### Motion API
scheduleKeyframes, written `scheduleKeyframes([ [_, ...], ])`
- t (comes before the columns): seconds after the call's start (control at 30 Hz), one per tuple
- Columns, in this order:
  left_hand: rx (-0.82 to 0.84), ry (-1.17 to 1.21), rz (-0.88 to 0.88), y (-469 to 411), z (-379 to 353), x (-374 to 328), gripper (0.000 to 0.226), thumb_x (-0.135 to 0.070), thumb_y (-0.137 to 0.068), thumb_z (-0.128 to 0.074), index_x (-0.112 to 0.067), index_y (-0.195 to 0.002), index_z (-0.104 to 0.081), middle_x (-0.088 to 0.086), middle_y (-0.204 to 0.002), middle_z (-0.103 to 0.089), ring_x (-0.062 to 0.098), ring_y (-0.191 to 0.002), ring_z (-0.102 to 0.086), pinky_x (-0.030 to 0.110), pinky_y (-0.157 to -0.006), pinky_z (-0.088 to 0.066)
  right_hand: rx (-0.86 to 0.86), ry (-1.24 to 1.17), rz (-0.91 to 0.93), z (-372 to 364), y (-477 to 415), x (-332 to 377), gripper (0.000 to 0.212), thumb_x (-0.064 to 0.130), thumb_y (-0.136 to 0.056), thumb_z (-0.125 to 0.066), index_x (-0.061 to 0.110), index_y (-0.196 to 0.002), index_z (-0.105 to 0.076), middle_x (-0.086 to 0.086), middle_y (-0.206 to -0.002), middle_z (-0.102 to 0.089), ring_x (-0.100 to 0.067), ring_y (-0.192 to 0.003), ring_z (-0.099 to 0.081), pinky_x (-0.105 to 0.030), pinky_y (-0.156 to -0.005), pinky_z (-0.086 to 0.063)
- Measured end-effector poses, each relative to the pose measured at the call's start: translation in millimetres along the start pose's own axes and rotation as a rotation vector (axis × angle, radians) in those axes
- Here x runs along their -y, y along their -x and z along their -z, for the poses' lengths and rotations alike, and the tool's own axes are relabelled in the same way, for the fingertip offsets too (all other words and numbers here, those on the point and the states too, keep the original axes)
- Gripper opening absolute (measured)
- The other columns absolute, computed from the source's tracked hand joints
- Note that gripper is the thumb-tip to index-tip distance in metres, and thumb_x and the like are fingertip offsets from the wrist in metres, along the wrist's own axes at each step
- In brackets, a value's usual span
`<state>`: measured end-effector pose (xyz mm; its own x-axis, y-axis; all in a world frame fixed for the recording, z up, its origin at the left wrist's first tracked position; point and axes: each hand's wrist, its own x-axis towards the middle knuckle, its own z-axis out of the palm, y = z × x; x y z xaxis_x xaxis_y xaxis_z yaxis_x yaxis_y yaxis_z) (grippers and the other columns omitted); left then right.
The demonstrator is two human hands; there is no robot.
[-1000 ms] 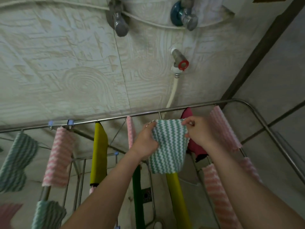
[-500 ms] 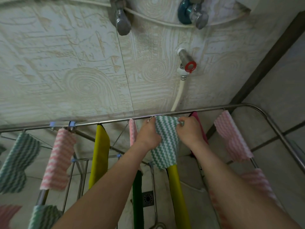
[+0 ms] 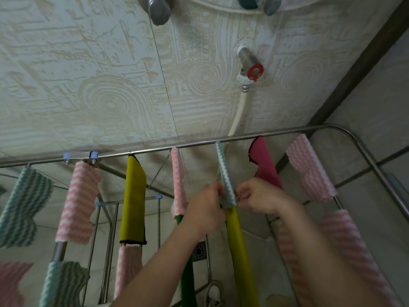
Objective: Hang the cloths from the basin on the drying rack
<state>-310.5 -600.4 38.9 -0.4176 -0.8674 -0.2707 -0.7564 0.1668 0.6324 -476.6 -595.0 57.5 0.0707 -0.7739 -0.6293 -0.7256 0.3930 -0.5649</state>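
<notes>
Green cloth is draped over a rod of the rack, and you see it edge-on as a narrow strip. Its long axis runs front-to-back: far end up at the rack's top rail, near end low, btwn your hands. So it's dead ahead, centre of view. Pink cloth hangs to its left and red cloth to its right, both apart from it. Yellow cloth lies on the same line just below the near end; touching or not, can't tell.

L hand is on the strip's left side, R hand on its right. Both are at the near end and about equally close, so neither has a reach advantage. Fingers on each hand are curled in and look to pinch the green cloth's near edge, one side each. There's some blur, so exact contact pts are unclear.

My read: you're evening the drape, and this one is nearly hung. Next move prob. means letting go w/ both hands and backing out along that axis. Go sideways and you risk dragging it off the rod or into a neighbour. Basin isn't in view, so no telling how many cloths are left.
</notes>
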Motion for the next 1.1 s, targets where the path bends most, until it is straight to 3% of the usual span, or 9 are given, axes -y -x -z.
scheduleKeyframes([
  [0.07,-0.004,-0.018,0.013,4.5,-12.5,4.0,0.035,-0.023,-0.077,-0.071,-0.017,-0.106,-0.054,0.003,-0.106,-0.060,0.019,-0.092,-0.060,0.034,-0.076,-0.052,-0.009,0.206,0.040,-9.9,5.6,-2.6,0.010,0.014,-0.082,-0.065,0.016,-0.092,-0.067,-0.003,-0.092,-0.069,-0.018,-0.085,-0.065,-0.036,-0.078,-0.056],
  [0.13,-0.062,-0.027,0.008,7.0,-18.5,4.6,0.032,-0.027,-0.079,-0.070,-0.017,-0.107,-0.057,0.003,-0.104,-0.062,0.019,-0.091,-0.062,0.032,-0.074,-0.051,-0.123,0.282,0.089,-21.0,10.0,-4.8,0.002,0.016,-0.082,-0.063,0.017,-0.084,-0.063,-0.003,-0.085,-0.067,-0.020,-0.079,-0.063,-0.035,-0.069,-0.053],
  [0.23,-0.147,-0.040,-0.017,7.8,-19.4,1.9,0.019,-0.027,-0.085,-0.063,-0.015,-0.100,-0.064,0.005,-0.097,-0.064,0.022,-0.085,-0.062,0.030,-0.068,-0.049,-0.316,0.353,0.139,-32.6,13.6,-5.4,0.014,0.019,-0.086,-0.055,0.013,-0.076,-0.062,-0.005,-0.072,-0.062,-0.023,-0.069,-0.060,-0.035,-0.055,-0.044],
  [0.37,-0.231,-0.169,-0.036,5.9,-9.7,2.0,0.013,-0.021,-0.085,-0.056,-0.011,-0.089,-0.063,0.007,-0.089,-0.063,0.025,-0.080,-0.062,0.034,-0.064,-0.049,-0.439,0.403,0.148,-35.3,23.0,-1.6,0.036,0.019,-0.087,-0.053,0.024,-0.058,-0.033,0.004,-0.059,-0.040,-0.012,-0.053,-0.042,-0.028,-0.043,-0.021],
  [0.47,-0.191,-0.322,-0.020,4.2,-2.9,8.0,0.010,-0.016,-0.085,-0.054,-0.010,-0.089,-0.061,0.008,-0.093,-0.063,0.027,-0.083,-0.062,0.033,-0.064,-0.046,-0.475,0.435,0.146,-39.6,31.7,3.8,0.041,0.020,-0.087,-0.051,0.026,-0.059,-0.023,0.007,-0.061,-0.033,-0.013,-0.057,-0.038,-0.025,-0.045,-0.015],
  [0.57,-0.095,-0.432,-0.027,3.7,-3.3,6.4,0.019,-0.011,-0.085,-0.056,-0.012,-0.103,-0.064,0.007,-0.105,-0.065,0.024,-0.093,-0.063,0.033,-0.073,-0.051,-0.401,0.441,0.111,-38.5,35.3,3.9,0.040,0.017,-0.089,-0.050,0.025,-0.057,-0.027,0.007,-0.062,-0.035,-0.015,-0.057,-0.039,-0.026,-0.044,-0.018],
  [0.73,-0.238,0.023,-0.093,1.6,-3.0,-13.3,0.044,-0.012,-0.093,-0.051,-0.014,-0.137,-0.046,0.008,-0.134,-0.054,0.024,-0.107,-0.061,0.029,-0.086,-0.048,-0.413,0.068,0.107,-34.7,34.9,6.0,0.020,0.024,-0.094,-0.053,0.020,-0.083,-0.069,0.001,-0.076,-0.068,-0.019,-0.073,-0.064,-0.034,-0.063,-0.051],
  [0.87,-0.099,0.006,-0.074,-4.3,-12.2,-17.7,0.048,-0.016,-0.096,-0.048,-0.014,-0.142,-0.038,0.008,-0.156,-0.026,0.027,-0.128,-0.048,0.031,-0.102,-0.041,-0.380,0.051,0.058,-42.1,29.5,7.2,0.027,0.021,-0.090,-0.055,0.014,-0.065,-0.061,0.000,-0.060,-0.059,-0.024,-0.067,-0.063,-0.038,-0.062,-0.049],
  [1.1,0.011,0.018,-0.073,-5.3,-5.5,-20.3,0.054,-0.011,-0.097,-0.044,-0.013,-0.148,-0.026,0.010,-0.159,-0.013,0.023,-0.141,-0.030,0.030,-0.105,-0.035,-0.353,0.092,0.020,-39.8,29.8,13.3,0.031,0.022,-0.091,-0.053,0.013,-0.062,-0.059,-0.005,-0.061,-0.060,-0.025,-0.065,-0.062,-0.037,-0.060,-0.049],
])
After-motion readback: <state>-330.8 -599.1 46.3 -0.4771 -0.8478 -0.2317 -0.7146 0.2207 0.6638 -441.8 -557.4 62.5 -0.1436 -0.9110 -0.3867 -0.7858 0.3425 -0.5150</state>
